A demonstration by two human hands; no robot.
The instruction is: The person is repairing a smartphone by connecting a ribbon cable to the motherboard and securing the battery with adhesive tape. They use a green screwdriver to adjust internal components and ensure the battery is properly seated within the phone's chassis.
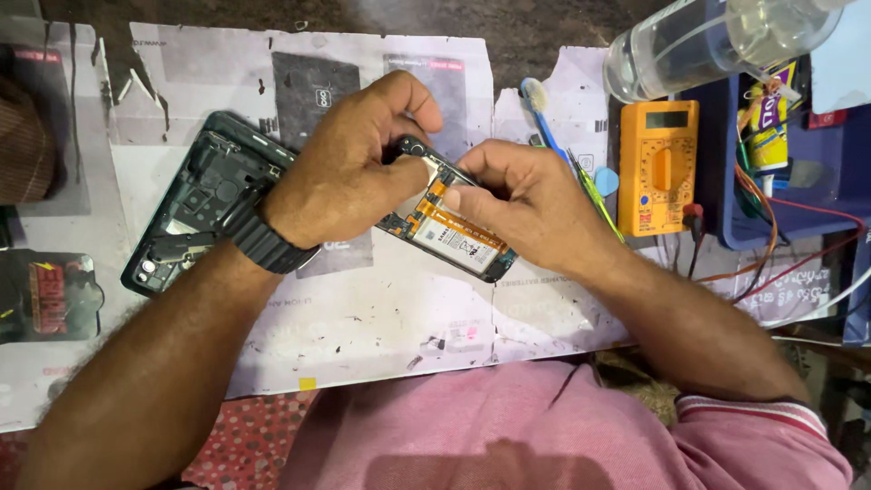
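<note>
An opened phone (454, 238) with its back off lies tilted in the middle of the paper-covered table, showing a white battery and an orange flex cable. My left hand (349, 168), with a black watch on the wrist, pinches the phone's upper end. My right hand (526, 204) presses its fingertips onto the phone's upper middle, by the orange cable. Both hands hide the top part of the phone. A dark, empty phone frame (201, 195) lies to the left, under my left wrist.
An orange multimeter (657, 168) stands to the right, with red and orange wires (771, 227) by a blue tray (780, 136). A clear plastic bottle (708, 41) lies at the back right. A blue toothbrush (537, 104) and a blue pick (606, 181) rest near my right hand.
</note>
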